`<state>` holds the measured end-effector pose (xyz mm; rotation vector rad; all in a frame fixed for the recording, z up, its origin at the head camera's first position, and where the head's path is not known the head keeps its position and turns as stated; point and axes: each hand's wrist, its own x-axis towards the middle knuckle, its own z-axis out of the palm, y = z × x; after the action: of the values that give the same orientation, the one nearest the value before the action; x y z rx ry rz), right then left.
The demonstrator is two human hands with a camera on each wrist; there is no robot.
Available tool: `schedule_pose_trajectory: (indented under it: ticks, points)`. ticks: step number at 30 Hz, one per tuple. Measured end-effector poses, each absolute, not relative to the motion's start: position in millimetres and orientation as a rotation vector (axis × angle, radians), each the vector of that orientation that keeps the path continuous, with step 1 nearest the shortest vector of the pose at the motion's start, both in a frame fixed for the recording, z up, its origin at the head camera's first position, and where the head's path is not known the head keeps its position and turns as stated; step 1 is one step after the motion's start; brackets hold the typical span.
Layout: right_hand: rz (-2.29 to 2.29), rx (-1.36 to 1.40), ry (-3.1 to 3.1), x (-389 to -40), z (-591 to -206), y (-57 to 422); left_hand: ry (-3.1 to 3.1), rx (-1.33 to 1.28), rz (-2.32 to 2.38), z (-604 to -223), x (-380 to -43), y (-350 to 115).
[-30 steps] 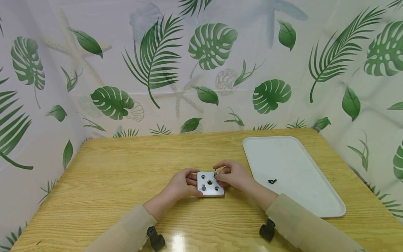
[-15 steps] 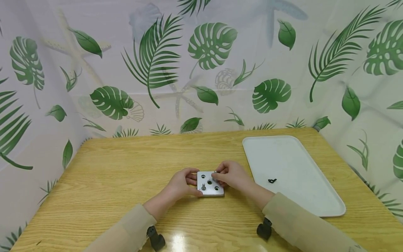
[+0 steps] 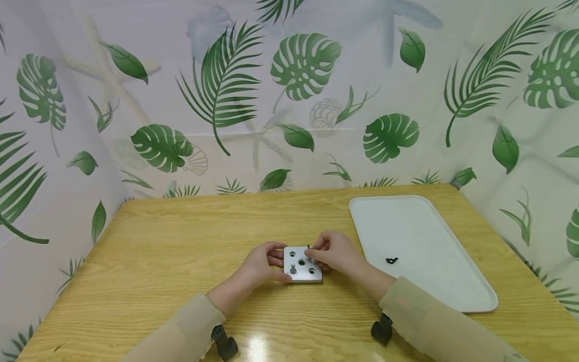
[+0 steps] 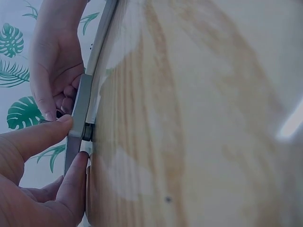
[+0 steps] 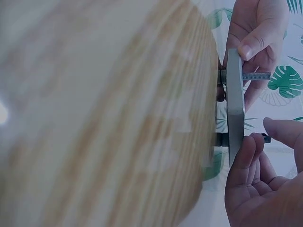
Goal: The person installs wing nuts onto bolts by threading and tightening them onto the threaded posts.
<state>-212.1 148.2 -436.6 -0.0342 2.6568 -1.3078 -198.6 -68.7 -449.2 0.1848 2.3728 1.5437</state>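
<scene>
A square silver metal plate (image 3: pixel 304 277) with several holes lies on the table, raised on dark bolt heads (image 5: pixel 221 139) beneath it. My left hand (image 3: pixel 261 264) grips its left side, thumb at the near corner. A threaded bolt (image 5: pixel 258 76) stands upright through the near-left hole, nothing on its shank. At the far-right hole, my right hand (image 3: pixel 338 253) pinches a small black wing nut (image 5: pixel 267 139) at the top of a second bolt; the fingers hide most of both. Another black wing nut (image 3: pixel 391 260) lies on the white tray.
The white tray (image 3: pixel 420 221) sits at the right of the wooden table (image 3: pixel 203 226), close beyond my right forearm. A leaf-printed cloth (image 3: pixel 253 100) hangs behind and at both sides. Wrist cameras (image 3: pixel 382 329) hang below the sleeves.
My right fingers have shifted slightly at the far-right bolt, now closing over its top, and the right forearm has drawn a little left. The left hand and plate stay put.
</scene>
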Motion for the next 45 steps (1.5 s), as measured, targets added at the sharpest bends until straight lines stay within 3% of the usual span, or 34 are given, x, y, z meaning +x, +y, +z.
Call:
schedule_pose_trajectory:
  ticks: [15, 45]
  points:
    - [-1.561, -0.068, 2.428, -214.1, -434.4, 150.3, 2.372, 0.176, 1.557, -445.7, -198.3, -67.6]
    - [-1.540, 0.022, 2.513, -207.9, -435.5, 149.3, 2.382, 0.176, 1.548, -448.3, -196.5, -68.6]
